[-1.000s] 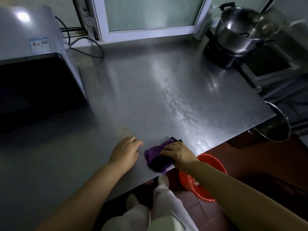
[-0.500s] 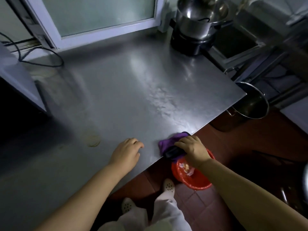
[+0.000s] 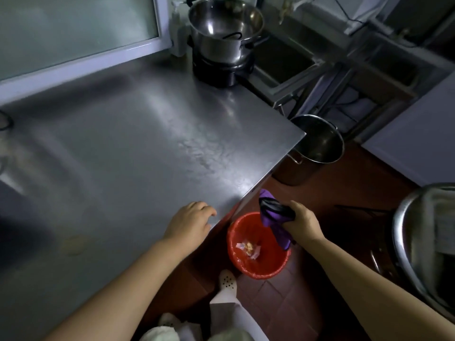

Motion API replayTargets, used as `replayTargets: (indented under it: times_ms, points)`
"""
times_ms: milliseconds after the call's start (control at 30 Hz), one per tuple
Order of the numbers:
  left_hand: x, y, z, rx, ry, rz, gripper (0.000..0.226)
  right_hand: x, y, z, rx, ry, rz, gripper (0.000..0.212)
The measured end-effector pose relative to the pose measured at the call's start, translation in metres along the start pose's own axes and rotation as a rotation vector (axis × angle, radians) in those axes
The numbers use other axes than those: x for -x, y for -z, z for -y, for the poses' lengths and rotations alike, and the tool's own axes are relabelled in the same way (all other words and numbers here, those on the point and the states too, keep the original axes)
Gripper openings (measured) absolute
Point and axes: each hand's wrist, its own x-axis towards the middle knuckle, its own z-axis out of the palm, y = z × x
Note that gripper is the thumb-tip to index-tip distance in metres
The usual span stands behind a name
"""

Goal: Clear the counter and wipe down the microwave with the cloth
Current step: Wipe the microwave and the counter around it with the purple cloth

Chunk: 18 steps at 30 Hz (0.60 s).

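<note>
My right hand (image 3: 299, 222) grips a purple and black cloth (image 3: 274, 217) off the counter's front edge, hanging above a red bin (image 3: 256, 244). Scraps lie at the bottom of the bin. My left hand (image 3: 190, 221) rests on the steel counter (image 3: 147, 143) near its front edge, fingers loosely curled and holding nothing. A round pale stain (image 3: 73, 244) marks the counter to the left of that hand. The microwave is out of view.
A steel pot (image 3: 224, 28) stands on a black cooker (image 3: 221, 70) at the counter's back right. A large steel pot (image 3: 317, 139) sits on the floor beside the counter's right corner. A steel basin (image 3: 426, 242) is at the far right. My feet stand below.
The view has swung right, so the microwave has left the frame. My right hand has swept the cloth off the counter's edge and now holds it over the red bin.
</note>
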Motion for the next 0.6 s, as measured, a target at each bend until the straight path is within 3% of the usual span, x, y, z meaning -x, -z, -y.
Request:
replayTargets:
  times_ms: [133,300,467,600]
  points:
    - [-0.014,0.013,-0.016,0.029,-0.03,-0.03,0.048,-0.008,0.001,0.04,-0.192,0.016,0.095,0.039]
    - [-0.022,0.043,-0.018,0.122,-0.052,-0.142,0.075,-0.02,-0.005,0.103,-0.255,0.155,0.199,0.041]
    - [-0.008,0.068,0.012,0.232,0.017,-0.163,0.069,-0.028,-0.017,0.154,-0.24,0.239,0.278,0.038]
    - [0.012,0.07,0.039,0.466,0.097,-0.171,0.058,-0.032,-0.034,0.183,-0.125,0.289,0.378,0.038]
